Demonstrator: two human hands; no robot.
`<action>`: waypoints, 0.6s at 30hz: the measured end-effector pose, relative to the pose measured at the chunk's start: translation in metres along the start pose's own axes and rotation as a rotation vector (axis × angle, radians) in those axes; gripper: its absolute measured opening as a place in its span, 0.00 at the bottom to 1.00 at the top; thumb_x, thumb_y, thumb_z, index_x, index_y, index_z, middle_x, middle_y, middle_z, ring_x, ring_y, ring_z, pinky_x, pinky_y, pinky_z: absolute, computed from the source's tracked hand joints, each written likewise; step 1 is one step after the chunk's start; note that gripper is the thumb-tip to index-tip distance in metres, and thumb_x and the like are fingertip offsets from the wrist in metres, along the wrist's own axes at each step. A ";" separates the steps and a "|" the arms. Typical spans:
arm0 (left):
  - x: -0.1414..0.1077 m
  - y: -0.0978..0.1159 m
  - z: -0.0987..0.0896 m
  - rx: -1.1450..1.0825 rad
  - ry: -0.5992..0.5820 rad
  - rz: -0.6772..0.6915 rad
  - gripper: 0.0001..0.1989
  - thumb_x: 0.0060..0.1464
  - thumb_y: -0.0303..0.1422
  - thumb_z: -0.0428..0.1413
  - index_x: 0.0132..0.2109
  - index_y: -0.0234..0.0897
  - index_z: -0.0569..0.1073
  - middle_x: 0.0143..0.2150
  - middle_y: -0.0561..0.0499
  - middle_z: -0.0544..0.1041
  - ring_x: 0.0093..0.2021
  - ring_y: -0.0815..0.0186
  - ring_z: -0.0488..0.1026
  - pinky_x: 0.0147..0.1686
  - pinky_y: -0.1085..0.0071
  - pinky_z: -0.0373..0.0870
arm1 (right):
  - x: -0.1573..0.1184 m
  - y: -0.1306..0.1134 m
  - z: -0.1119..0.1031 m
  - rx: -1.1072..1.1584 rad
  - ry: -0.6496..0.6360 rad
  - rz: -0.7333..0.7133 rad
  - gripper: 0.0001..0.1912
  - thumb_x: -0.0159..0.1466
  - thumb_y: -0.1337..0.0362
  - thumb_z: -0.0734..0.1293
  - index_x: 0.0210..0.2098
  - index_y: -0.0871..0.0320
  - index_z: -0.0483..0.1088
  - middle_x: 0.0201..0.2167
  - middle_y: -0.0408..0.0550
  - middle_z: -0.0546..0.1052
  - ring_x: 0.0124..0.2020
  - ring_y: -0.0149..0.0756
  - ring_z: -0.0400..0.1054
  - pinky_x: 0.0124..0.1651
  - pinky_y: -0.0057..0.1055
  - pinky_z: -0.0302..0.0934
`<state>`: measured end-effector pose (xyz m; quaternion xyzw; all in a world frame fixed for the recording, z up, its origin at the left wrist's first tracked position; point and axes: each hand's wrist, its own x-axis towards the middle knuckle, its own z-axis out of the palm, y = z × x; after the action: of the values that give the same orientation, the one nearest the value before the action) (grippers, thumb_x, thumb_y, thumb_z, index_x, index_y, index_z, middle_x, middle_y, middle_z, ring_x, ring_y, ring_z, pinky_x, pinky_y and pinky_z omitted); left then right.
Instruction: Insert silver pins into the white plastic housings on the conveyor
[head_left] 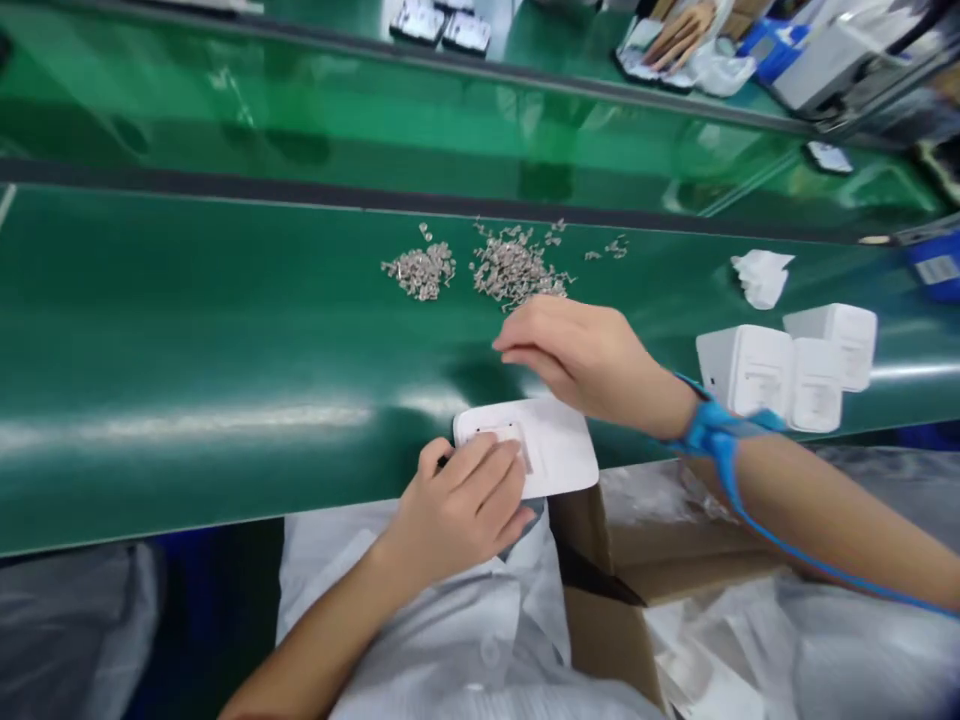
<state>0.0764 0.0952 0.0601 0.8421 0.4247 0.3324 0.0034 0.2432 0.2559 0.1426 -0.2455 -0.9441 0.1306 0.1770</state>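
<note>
A white plastic housing (559,445) lies at the front edge of the green table. My left hand (469,495) rests over its left part with the fingers wrapped on it. Above and slightly right of the housing is my right hand (581,350), its fingertips pinched together and pointing left; anything between them is too small to make out. A blue strap (709,425) circles the right wrist. Just beyond that hand lies a pile of small metal parts (517,265), with a smaller pile (424,272) to its left.
Several white housings (761,370) stand at the right, near a crumpled white tissue (761,278). A dark rail (300,195) runs behind the piles. An open cardboard box (607,630) with plastic wrapping sits below the table edge. Dark-edged parts (466,33) lie on the far surface.
</note>
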 end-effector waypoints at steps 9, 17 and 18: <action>-0.006 0.008 0.013 0.089 0.109 -0.024 0.14 0.66 0.40 0.56 0.49 0.35 0.78 0.55 0.51 0.80 0.56 0.62 0.73 0.38 0.60 0.57 | -0.040 -0.041 0.007 -0.156 -0.168 -0.148 0.14 0.74 0.69 0.57 0.45 0.61 0.75 0.39 0.52 0.76 0.41 0.38 0.67 0.44 0.37 0.64; -0.003 0.009 0.010 0.069 0.086 -0.046 0.12 0.65 0.36 0.55 0.49 0.35 0.79 0.55 0.50 0.80 0.55 0.63 0.74 0.38 0.60 0.61 | -0.043 -0.044 0.007 -0.269 -0.159 -0.193 0.12 0.72 0.71 0.60 0.42 0.62 0.75 0.37 0.53 0.75 0.40 0.38 0.64 0.40 0.35 0.59; -0.003 0.009 0.010 0.067 0.086 -0.050 0.12 0.65 0.35 0.55 0.49 0.36 0.79 0.55 0.51 0.80 0.55 0.63 0.74 0.38 0.60 0.61 | -0.043 -0.044 0.009 -0.267 -0.158 -0.186 0.11 0.72 0.71 0.60 0.41 0.62 0.75 0.37 0.53 0.75 0.39 0.38 0.64 0.40 0.35 0.59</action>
<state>0.0873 0.0901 0.0528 0.8158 0.4563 0.3536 -0.0347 0.2568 0.1952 0.1378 -0.1675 -0.9826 0.0059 0.0796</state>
